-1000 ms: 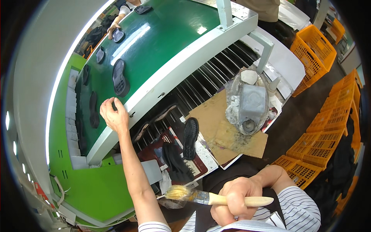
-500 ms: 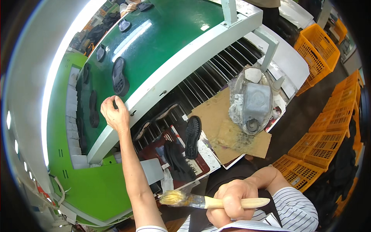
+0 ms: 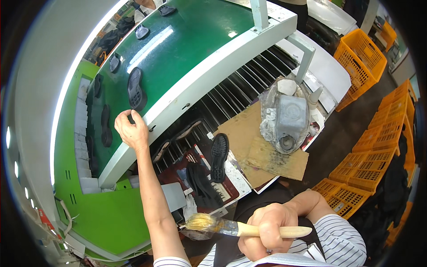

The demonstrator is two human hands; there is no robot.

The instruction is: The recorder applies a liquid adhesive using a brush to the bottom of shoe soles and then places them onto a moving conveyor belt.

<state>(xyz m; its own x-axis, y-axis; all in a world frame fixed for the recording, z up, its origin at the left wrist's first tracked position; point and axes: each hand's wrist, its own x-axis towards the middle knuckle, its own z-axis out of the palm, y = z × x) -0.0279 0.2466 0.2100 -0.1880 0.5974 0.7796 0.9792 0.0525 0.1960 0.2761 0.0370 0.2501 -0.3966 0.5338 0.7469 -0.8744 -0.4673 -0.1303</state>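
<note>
My right hand (image 3: pixel 269 229) is wrapped round the pale wooden handle of a paintbrush (image 3: pixel 229 228), low in front of my body. The brush's yellowish, clotted bristles point left. My left hand (image 3: pixel 133 130) reaches to the near edge of a green conveyor belt (image 3: pixel 191 40). Its fingers curl loosely, with a gap between thumb and forefinger; no held thing shows there. Just beyond its fingertips lies a black shoe sole (image 3: pixel 136 89); I cannot tell whether they touch. Another black sole (image 3: pixel 106 126) lies on the belt to the left.
Beside the belt, a black sole (image 3: pixel 219 158) lies near more dark sole pieces (image 3: pixel 202 184). A plastic-wrapped grey container (image 3: pixel 291 118) stands by cardboard (image 3: pixel 278 158). The belt's pale metal rail (image 3: pixel 213 82) crosses ahead. Orange crates (image 3: pixel 362 66) line the right; another person (image 3: pixel 149 6) is at the far side.
The view has shifted slightly, so the belt and bench sit a little further left. Both hands keep nearly the same pose. The far person's hand no longer shows by the far sole.
</note>
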